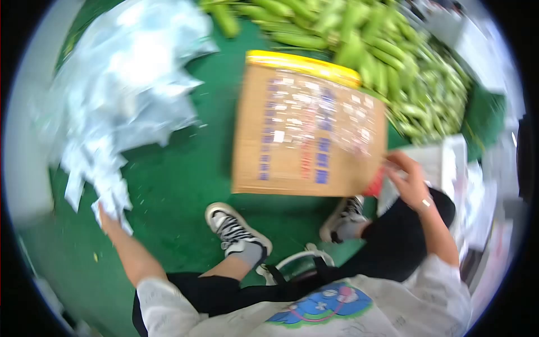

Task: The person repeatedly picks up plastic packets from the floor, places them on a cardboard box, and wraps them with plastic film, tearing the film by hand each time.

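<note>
My left hand (104, 218) reaches out to the far left and is closed on a thin, pale plastic bag at the end of a big bunch of whitish-blue plastic bags (135, 84). The bag partly covers the fingers. On the right, my right hand (409, 178) is beside the lower right corner of a cardboard box (252, 140), its fingers bent and apart. Whether the fingertips touch the box is blurred. Blue and red print and many small white labels cover the box. A yellow strip (303, 67) lies along its far edge. A red item (375, 183) shows near the right hand.
A large heap of long green vegetables (387, 62) lies at the back and right on the green floor (174, 180). A white crate (456, 154) stands right of my knee. A small white stool (297, 258) is between my legs, behind my shoes (238, 231).
</note>
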`<state>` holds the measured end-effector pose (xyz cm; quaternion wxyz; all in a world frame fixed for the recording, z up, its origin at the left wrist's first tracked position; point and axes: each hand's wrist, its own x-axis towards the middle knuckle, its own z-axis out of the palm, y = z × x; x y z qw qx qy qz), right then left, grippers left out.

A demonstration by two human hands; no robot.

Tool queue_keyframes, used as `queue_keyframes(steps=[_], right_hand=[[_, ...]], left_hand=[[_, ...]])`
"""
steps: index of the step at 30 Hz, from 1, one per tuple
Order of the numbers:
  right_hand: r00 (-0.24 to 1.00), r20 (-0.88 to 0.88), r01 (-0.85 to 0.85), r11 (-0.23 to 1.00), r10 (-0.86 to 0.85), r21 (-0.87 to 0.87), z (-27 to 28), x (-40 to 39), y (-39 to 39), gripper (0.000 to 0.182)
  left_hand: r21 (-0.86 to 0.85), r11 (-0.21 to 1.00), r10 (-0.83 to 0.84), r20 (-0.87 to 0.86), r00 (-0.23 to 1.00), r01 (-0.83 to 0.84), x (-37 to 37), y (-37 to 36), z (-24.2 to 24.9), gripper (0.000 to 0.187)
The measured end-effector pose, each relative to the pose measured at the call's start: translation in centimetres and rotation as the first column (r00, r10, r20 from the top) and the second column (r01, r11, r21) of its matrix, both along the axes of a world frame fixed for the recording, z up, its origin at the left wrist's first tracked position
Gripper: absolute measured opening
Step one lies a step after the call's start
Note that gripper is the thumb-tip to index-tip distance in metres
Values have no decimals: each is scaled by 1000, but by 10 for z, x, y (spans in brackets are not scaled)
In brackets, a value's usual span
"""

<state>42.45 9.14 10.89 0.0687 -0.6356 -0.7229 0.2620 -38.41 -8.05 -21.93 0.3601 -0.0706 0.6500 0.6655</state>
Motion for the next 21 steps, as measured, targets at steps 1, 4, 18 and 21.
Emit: queue_keyframes(steps=[1, 4, 18, 21], right_hand=[[997, -18, 70, 993, -72, -91, -2, -7, 1, 26], [979, 135, -151, 988, 152, -15, -43, 28, 1, 26], [632, 378, -772, 595, 677, 225, -69, 70, 39, 22], [737, 130, -661, 666, 664, 344, -34, 61, 47, 22]], left_hand=[[-5, 1000, 28, 11, 1000, -28, 9, 12, 14, 53], [-197, 959, 130, -336, 933, -204, 127, 104, 104, 72], [-844, -405, -177, -304, -936, 351, 616, 386, 275, 105], [-660, -693, -212, -195, -958, 288, 626, 381, 256, 107]])
